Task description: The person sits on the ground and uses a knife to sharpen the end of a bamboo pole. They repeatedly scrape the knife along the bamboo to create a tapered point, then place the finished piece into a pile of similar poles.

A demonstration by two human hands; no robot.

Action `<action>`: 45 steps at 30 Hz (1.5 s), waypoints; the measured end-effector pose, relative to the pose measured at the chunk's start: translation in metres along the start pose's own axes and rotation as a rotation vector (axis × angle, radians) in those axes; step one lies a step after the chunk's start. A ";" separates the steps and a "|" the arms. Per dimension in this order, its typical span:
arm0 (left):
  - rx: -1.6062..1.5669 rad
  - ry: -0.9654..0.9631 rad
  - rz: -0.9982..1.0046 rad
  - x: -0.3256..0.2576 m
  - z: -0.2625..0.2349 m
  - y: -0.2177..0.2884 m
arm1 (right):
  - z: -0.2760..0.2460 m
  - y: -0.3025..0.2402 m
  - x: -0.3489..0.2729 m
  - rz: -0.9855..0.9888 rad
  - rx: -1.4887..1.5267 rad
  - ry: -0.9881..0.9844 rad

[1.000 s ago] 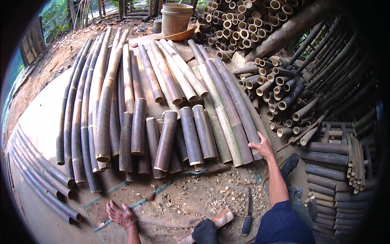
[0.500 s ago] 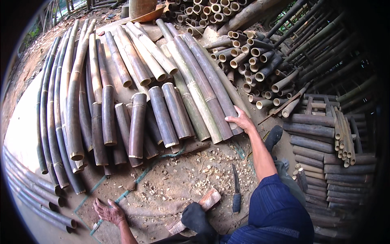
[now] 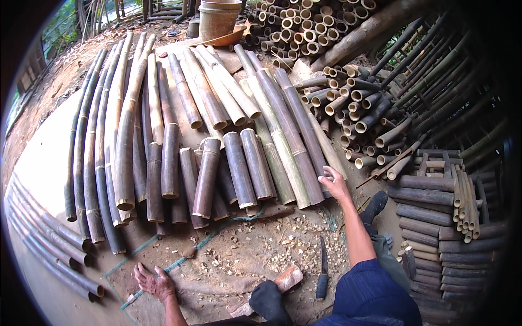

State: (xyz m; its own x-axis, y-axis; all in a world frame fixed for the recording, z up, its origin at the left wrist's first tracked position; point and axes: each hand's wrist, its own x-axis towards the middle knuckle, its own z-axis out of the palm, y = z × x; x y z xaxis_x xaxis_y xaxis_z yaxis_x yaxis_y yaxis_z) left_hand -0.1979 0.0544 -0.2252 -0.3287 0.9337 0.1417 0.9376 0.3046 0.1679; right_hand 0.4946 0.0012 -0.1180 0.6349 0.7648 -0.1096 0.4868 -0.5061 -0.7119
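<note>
My right hand is at the near end of a dark bamboo pole, at the right side of a row of long poles. Its thumb and fingers are apart and close round nothing; whether it touches the pole is hard to tell. Down at the lower left, my left hand rests on the brown ground sheet with fingers spread. Short cut bamboo pieces lie across the near ends of the long poles. A knife with a dark handle lies on the sheet beside a wooden block.
Wood chips litter the ground sheet. More long poles lie at the left. Stacked bamboo tubes stand at the far right, with short dark lengths piled nearer. A bucket is at the back. My dark-covered foot is by the block.
The view has shifted, so the scene sits lower and farther right. My right hand's fingers have loosened from the dark pole, which lies slightly farther from its neighbour. My left hand stays on the sheet.
</note>
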 end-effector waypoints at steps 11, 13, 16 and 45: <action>-0.066 -0.020 -0.017 0.005 -0.011 0.007 | 0.075 -0.090 -0.058 -0.345 -0.220 0.143; -0.084 -0.016 -0.019 0.005 -0.010 0.002 | 0.110 -0.143 -0.048 -0.499 -0.177 0.125; -0.091 -0.006 -0.031 0.004 -0.014 -0.005 | 0.179 -0.228 -0.016 -0.512 0.034 -0.096; -0.099 -0.085 -0.042 0.009 -0.012 0.005 | 0.411 -0.319 0.196 -0.299 -0.307 -0.132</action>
State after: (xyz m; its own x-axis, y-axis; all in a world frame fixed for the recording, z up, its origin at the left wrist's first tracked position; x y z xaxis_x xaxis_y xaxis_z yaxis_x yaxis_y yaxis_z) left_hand -0.1979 0.0620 -0.2113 -0.3528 0.9343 0.0501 0.9060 0.3278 0.2679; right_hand 0.2169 0.4761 -0.1969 0.3664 0.9299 -0.0319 0.8055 -0.3342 -0.4893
